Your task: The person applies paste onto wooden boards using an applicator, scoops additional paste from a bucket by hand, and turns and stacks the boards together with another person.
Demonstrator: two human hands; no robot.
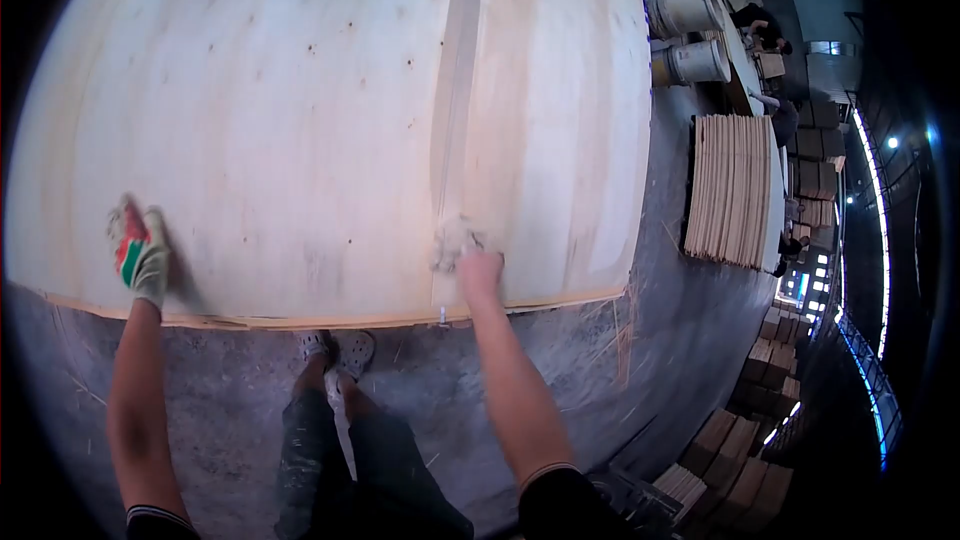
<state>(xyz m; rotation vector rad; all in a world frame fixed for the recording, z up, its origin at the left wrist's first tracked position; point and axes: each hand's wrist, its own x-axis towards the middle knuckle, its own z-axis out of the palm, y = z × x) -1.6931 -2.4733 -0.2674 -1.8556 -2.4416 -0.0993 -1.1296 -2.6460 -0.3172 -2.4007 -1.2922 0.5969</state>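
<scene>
A large pale wood veneer sheet (270,130) lies on top of a low stack in front of me. My left hand (140,252), in a white glove with green and red patches, rests on the sheet near its left front edge, fingers apart and holding nothing. My bare right hand (482,272) is closed at the front of the sheet, around a blurred, greyish scraper-like tool (458,240) whose exact shape is unclear. From there a long, damp-looking grey-brown streak (458,70) runs away across the sheet, with a rounded far end.
My shoes (350,350) stand on the grey concrete floor (420,390) close to the sheet's front edge. To the right are two whitish buckets (695,62) and a tall stack of thin boards (733,190). Other people (762,28) are farther off, among more board stacks (730,450).
</scene>
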